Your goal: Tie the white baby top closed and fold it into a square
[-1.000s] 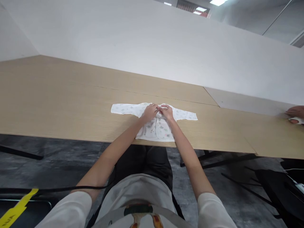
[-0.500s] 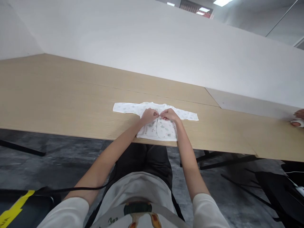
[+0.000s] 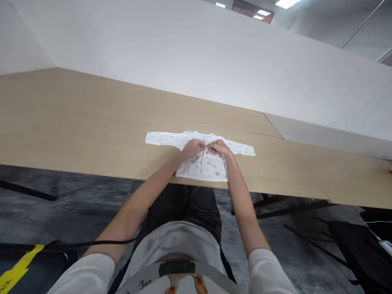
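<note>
A small white baby shirt (image 3: 199,167) with a faint printed pattern lies spread on the table, its sleeves stretched out to both sides. Down its middle runs a front opening. My left hand (image 3: 193,148) pinches the cloth at the upper part of that opening. Close beside it, my right hand (image 3: 218,147) pinches the other edge, fingertips almost meeting the left ones. Whatever fastener sits between the fingers is too small to make out. The shirt's bottom hem lies near the table's front edge.
The pale wooden table (image 3: 76,122) runs wide to both sides, backed by a white partition (image 3: 183,53). A black chair (image 3: 352,241) stands at the lower right. At lower left is a dark surface with yellow tape (image 3: 23,267), and a black cable (image 3: 101,243) crosses by my left arm.
My hands stay at the shirt's front with barely any shift. At the far right, another person's hand and the object by it have moved almost wholly out of view.
</note>
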The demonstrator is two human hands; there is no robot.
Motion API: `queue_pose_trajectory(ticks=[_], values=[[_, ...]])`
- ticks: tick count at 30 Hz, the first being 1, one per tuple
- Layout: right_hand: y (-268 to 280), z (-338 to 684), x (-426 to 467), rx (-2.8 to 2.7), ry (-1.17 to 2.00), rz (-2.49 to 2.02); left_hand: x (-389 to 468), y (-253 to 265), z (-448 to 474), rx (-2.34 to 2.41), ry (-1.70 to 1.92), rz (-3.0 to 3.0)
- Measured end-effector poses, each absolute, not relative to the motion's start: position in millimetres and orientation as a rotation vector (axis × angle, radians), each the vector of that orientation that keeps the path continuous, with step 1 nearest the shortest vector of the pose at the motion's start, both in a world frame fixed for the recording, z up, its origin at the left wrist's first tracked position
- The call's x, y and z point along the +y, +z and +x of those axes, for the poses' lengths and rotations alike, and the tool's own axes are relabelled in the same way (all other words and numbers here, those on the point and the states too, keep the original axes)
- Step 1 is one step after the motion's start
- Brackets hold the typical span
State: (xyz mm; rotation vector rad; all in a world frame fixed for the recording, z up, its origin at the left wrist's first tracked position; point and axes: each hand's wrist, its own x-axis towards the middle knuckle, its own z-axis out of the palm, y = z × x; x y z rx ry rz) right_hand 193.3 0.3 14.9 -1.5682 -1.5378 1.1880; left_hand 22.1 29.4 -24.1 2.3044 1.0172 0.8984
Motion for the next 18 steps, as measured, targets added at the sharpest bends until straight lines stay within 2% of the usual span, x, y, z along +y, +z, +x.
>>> queue_pose_trajectory(ticks=[12,18], values=[[18.0,198.0,-2.2,-1.594,1.339,-1.524,33.2,-27.4,18.4,0.943,0.820,2.291],[14.8,199.7,0.0,-1.594,1.276,-1.539,31.4,-26.2,17.0,0.946,0.852,2.225]])
